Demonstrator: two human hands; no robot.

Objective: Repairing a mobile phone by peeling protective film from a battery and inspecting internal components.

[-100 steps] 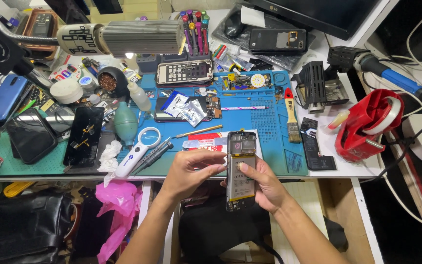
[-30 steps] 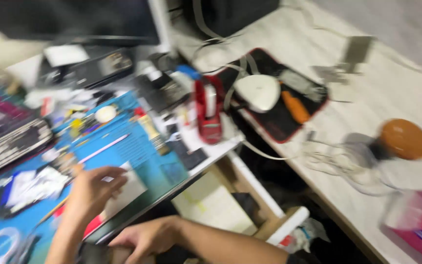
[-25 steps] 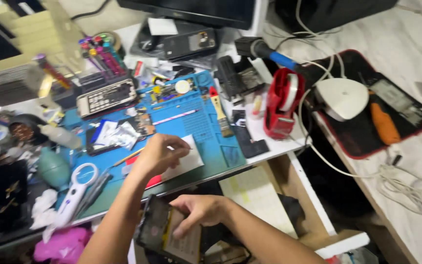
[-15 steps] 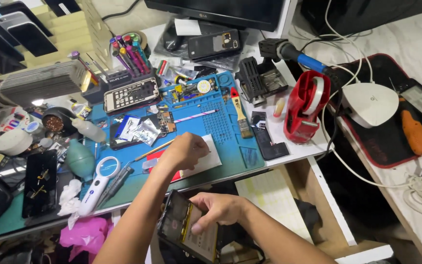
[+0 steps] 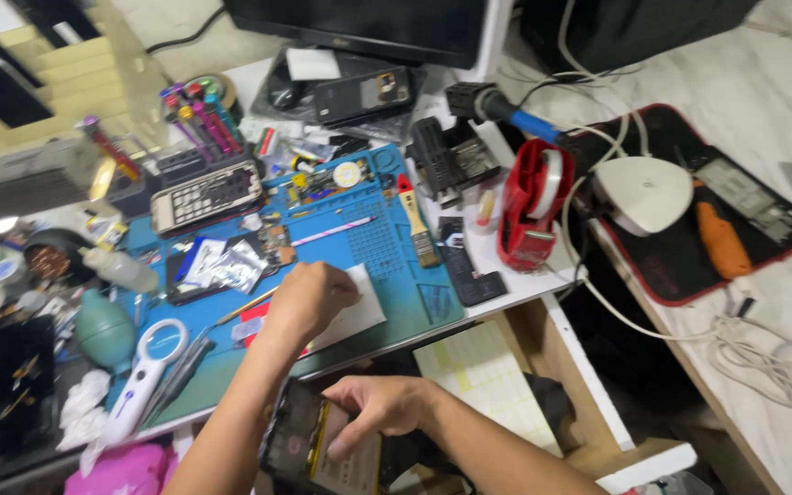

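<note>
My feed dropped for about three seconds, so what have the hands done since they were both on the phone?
The left hand has let go of the opened phone and reached forward onto the white card on the blue mat. The right hand has kept the phone and brought it lower, below the desk edge. The view has swung right. The tools on the mat and the red tape dispenser stayed put.

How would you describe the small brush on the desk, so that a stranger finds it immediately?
Start at the blue work mat in the middle of the desk and go to its right edge, next to the red tape dispenser. The brush lies there lengthwise, bristles towards the person. Its red tip, pale wooden handle and dark bristles set it apart from the flat black strip beside it.
</note>
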